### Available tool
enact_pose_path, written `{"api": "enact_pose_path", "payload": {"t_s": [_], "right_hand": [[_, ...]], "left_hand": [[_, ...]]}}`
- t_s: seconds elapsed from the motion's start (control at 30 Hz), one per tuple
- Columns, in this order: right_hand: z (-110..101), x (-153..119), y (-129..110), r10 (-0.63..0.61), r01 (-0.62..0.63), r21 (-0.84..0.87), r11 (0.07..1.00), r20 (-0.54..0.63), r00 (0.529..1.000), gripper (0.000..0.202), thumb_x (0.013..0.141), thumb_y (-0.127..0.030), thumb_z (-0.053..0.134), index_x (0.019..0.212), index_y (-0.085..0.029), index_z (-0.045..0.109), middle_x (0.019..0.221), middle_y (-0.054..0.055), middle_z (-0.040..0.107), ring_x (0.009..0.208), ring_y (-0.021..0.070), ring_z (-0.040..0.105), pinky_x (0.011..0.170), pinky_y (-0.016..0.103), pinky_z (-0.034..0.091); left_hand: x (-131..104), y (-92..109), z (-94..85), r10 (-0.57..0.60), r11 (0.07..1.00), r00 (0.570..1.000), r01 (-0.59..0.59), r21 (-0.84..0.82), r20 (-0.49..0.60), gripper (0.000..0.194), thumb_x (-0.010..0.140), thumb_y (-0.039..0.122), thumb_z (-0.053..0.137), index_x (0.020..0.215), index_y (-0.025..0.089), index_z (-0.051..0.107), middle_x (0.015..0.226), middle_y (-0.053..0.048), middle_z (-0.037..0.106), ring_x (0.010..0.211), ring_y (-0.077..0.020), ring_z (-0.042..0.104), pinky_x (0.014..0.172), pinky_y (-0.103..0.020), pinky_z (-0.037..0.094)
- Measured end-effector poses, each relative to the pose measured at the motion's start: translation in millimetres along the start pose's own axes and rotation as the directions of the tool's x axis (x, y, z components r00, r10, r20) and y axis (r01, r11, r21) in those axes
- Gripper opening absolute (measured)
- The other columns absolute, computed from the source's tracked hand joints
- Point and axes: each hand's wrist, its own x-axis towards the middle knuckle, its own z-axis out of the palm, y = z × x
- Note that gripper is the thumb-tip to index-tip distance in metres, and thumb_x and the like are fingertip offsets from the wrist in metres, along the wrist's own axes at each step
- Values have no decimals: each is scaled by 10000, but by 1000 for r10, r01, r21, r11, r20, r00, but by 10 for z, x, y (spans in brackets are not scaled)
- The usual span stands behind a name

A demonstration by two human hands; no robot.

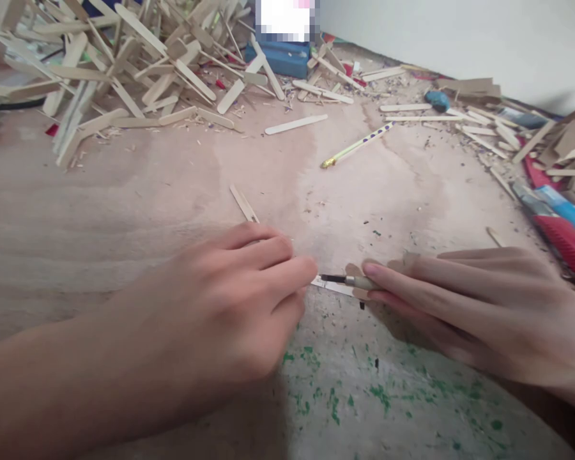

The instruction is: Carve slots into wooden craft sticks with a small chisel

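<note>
Green-flecked wooden table [172, 198]: left hand [239, 300] pins stick [341, 288] to it under curled fingertips, right hand [489, 300] pinches tool [359, 282] by the handle, blade over stick, which probably handles light, stiff, splittable, best held by its broad face

The head camera looks down, close over the tabletop [124, 204]
</note>
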Motion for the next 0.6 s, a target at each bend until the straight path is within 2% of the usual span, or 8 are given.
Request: {"api": "enact_pose_path", "payload": {"t_s": [0.1,0.23,0.4,0.6], "right_hand": [[-26,4,-3,15,-15,-25,1000,18,1000,201,1145,-162,687,1344,-176,711,943,22,875,625,143,741,534,345,547],[-61,14,-21,23,-23,-40,999,-8,1000,183,1138,-169,698,1303,-241,726,935,-8,877,638,151,761,557,338,586],[-104,-51,-32,46,-45,-39,998,34,998,250,1106,-162,717,1342,-236,753,913,19,867,677,201,792,524,373,555],[-23,-103,-4,26,-27,-63,998,-2,1000,237,1144,-200,665,1375,-228,708,922,24,873,629,198,756,514,396,530]], "left_hand": [[-5,-7,5,2,1000,1000,-2,2,-6,368,1106,48,553,874,131,826,886,-60,742,843,-261,730,835,-486,695],[-13,-14,10,-12,1000,1000,12,2,-2,366,1091,33,569,844,141,816,888,-59,741,845,-264,727,836,-487,688],[-23,-4,7,-9,1000,1000,9,1,4,360,1091,32,585,840,147,817,894,-62,740,851,-257,724,864,-484,684],[-6,13,26,-1,1000,1000,1,8,10,403,1118,47,556,820,167,799,895,-54,740,865,-241,716,906,-467,689]]}}
